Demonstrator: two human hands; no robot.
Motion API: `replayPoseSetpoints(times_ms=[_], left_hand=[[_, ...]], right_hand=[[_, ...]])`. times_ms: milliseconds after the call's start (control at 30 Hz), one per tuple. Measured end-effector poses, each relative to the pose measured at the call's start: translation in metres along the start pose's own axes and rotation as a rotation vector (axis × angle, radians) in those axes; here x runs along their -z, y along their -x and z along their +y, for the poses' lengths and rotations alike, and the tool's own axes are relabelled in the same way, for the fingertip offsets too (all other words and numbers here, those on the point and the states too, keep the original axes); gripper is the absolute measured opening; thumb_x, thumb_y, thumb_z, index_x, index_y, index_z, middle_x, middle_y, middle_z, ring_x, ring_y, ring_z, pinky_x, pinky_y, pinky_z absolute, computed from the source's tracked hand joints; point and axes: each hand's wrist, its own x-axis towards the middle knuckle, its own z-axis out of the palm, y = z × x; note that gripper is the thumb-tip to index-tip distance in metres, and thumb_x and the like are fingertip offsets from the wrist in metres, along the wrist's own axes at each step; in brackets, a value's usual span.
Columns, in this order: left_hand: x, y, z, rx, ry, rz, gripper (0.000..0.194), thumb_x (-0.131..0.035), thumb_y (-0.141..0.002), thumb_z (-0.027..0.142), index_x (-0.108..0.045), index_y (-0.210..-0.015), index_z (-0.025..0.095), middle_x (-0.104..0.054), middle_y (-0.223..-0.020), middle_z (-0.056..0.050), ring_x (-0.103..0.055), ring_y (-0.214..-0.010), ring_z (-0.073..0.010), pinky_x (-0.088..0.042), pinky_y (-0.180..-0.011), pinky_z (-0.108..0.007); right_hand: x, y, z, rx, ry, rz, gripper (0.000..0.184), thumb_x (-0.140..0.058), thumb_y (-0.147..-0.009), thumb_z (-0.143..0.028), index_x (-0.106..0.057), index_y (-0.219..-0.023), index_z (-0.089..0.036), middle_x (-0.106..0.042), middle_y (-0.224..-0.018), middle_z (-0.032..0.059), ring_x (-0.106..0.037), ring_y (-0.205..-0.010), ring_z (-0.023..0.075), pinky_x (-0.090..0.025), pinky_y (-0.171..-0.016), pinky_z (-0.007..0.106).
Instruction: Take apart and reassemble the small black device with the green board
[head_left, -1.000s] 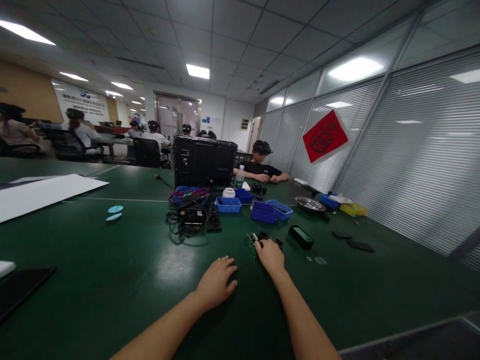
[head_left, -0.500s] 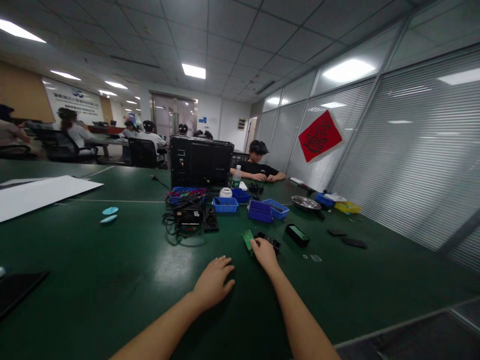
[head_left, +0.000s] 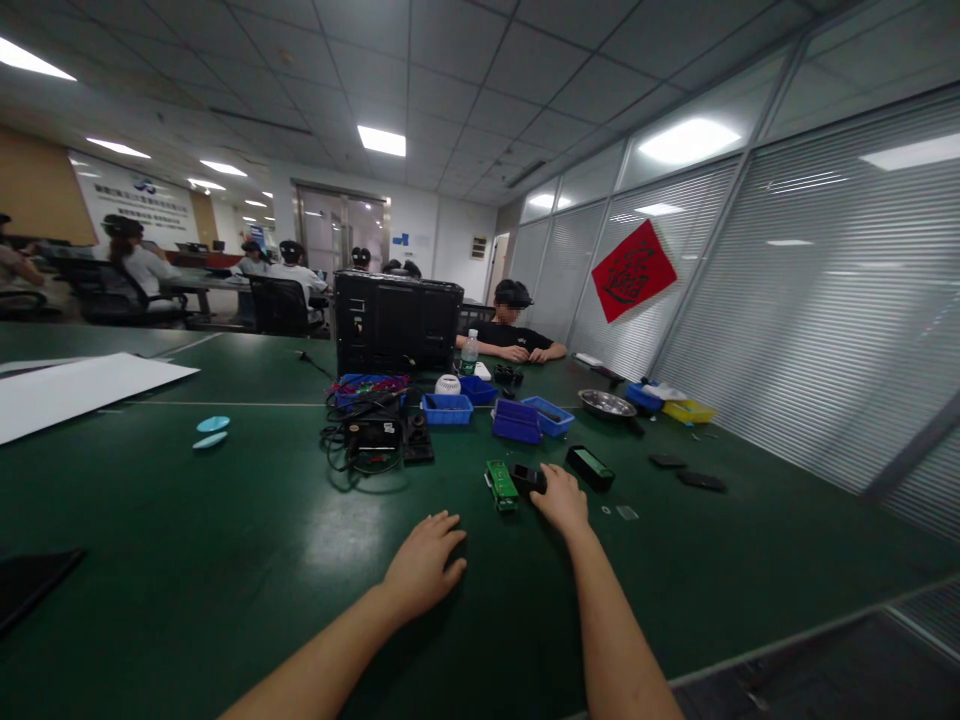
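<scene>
My left hand (head_left: 424, 562) lies on the green table with its fingers spread and nothing in them. To its upper right, my right hand (head_left: 562, 498) closes over the right end of a black plastic casing (head_left: 527, 477); its fingers hide part of the casing. Just left of that casing rests a green circuit board (head_left: 501, 484), apart from both hands. Right of my right hand sits a black box-shaped housing (head_left: 590, 467) with a greenish panel on top. A small ring (head_left: 605, 510) and a clear plastic piece (head_left: 627, 513) lie near my right wrist.
Beyond my hands are blue trays (head_left: 448, 410), tangled cables with a black device (head_left: 371, 433), a metal bowl (head_left: 606, 404) and a large black computer case (head_left: 397, 325). Flat black pieces (head_left: 701, 481) lie at the right. A person (head_left: 512, 330) sits across the table.
My right hand has left the circuit board and shifted right onto the black casing. The board now lies flat and uncovered. My left hand stays put; the view has drifted slightly.
</scene>
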Motion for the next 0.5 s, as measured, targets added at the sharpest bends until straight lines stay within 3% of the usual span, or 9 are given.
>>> replayPoseSetpoints(times_ms=[100, 167, 233, 300, 333, 400, 500], left_hand=[[-0.002, 0.0, -0.001, -0.012, -0.002, 0.009, 0.042, -0.046, -0.079, 0.034, -0.05, -0.119, 0.024, -0.041, -0.134, -0.003, -0.032, -0.126, -0.0212, -0.022, -0.106, -0.04], [-0.003, 0.0, -0.002, -0.024, 0.003, 0.014, 0.041, -0.047, -0.079, 0.034, -0.051, -0.119, 0.025, -0.042, -0.134, -0.003, -0.032, -0.126, -0.0213, -0.022, -0.106, -0.039], [-0.004, -0.001, -0.003, -0.024, 0.026, 0.036, 0.042, -0.047, -0.078, 0.034, -0.049, -0.12, 0.025, -0.044, -0.132, -0.003, -0.034, -0.125, -0.0207, -0.024, -0.106, -0.038], [-0.003, -0.001, -0.003, 0.008, 0.065, 0.123, 0.044, -0.047, -0.079, 0.034, -0.046, -0.122, 0.025, -0.044, -0.131, -0.003, -0.038, -0.122, -0.0195, -0.029, -0.104, -0.036], [-0.002, -0.002, -0.003, 0.033, 0.085, 0.199, 0.045, -0.048, -0.079, 0.034, -0.044, -0.123, 0.025, -0.044, -0.131, -0.004, -0.039, -0.12, -0.0191, -0.031, -0.102, -0.035], [0.0, -0.003, -0.003, 0.069, 0.11, 0.382, 0.047, -0.049, -0.078, 0.032, -0.042, -0.123, 0.024, -0.042, -0.13, -0.005, -0.04, -0.119, -0.0196, -0.034, -0.1, -0.036], [0.004, -0.005, -0.002, 0.047, 0.108, 0.56, 0.049, -0.055, -0.073, 0.027, -0.044, -0.121, 0.024, -0.041, -0.128, -0.006, -0.043, -0.113, -0.0211, -0.038, -0.095, -0.039]], right_hand=[[-0.002, -0.002, 0.004, -0.017, -0.039, -0.01, 0.049, -0.053, -0.073, -0.03, -0.048, -0.12, -0.019, -0.049, -0.118, 0.0108, -0.046, -0.106, 0.0252, -0.039, -0.083, 0.035], [0.002, 0.0, 0.002, -0.078, -0.138, 0.122, 0.045, -0.049, -0.077, -0.035, -0.05, -0.117, -0.016, -0.05, -0.113, 0.0133, -0.048, -0.104, 0.0258, -0.039, -0.084, 0.034], [0.008, 0.004, -0.005, -0.127, -0.349, 0.306, 0.047, -0.041, -0.081, -0.042, -0.048, -0.118, -0.013, -0.049, -0.112, 0.0157, -0.049, -0.104, 0.0266, -0.04, -0.084, 0.034], [0.011, 0.011, -0.02, -0.13, -0.703, 0.37, 0.051, -0.034, -0.083, -0.047, -0.043, -0.12, -0.014, -0.052, -0.107, 0.0149, -0.055, -0.094, 0.0245, -0.046, -0.075, 0.033], [0.01, 0.015, -0.03, -0.118, -0.927, 0.317, 0.05, -0.032, -0.083, -0.049, -0.041, -0.119, -0.015, -0.055, -0.1, 0.0125, -0.058, -0.084, 0.0222, -0.048, -0.066, 0.032], [0.002, 0.026, -0.054, -0.089, -1.375, 0.09, 0.044, -0.033, -0.082, -0.052, -0.042, -0.109, -0.018, -0.057, -0.081, 0.0055, -0.059, -0.063, 0.0184, -0.048, -0.05, 0.03], [-0.019, 0.045, -0.09, -0.103, -1.817, -0.321, 0.029, -0.046, -0.079, -0.046, -0.043, -0.09, -0.02, -0.054, -0.064, -0.0009, -0.059, -0.051, 0.0167, -0.047, -0.044, 0.029]])
